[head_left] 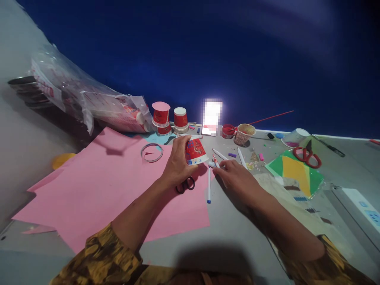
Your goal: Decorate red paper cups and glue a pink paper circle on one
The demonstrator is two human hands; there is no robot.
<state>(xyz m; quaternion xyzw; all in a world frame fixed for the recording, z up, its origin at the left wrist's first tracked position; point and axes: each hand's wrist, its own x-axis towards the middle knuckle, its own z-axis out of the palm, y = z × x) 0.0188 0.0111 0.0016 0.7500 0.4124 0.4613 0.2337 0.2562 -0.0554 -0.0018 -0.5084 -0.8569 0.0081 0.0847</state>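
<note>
My left hand [175,162] is wrapped round a red paper cup [197,151] with a pale rim and blue marks, tipped on its side above the pink paper [113,186]. Close to the cup's right side, my right hand [233,174] has its fingers pinched together by a small white and red item [215,160], perhaps a pen tip; whether it is held is hard to tell. A white marker with a blue end [209,190] lies between the hands. Black-handled scissors [185,185] rest under my left wrist.
Stacked red cups [161,114], a bright phone [212,114] and a patterned cup [244,133] stand at the back. Red-handled scissors [307,157] lie on a green and yellow packet [293,170] at right, near a power strip [362,209]. A plastic bag [97,103] fills the back left.
</note>
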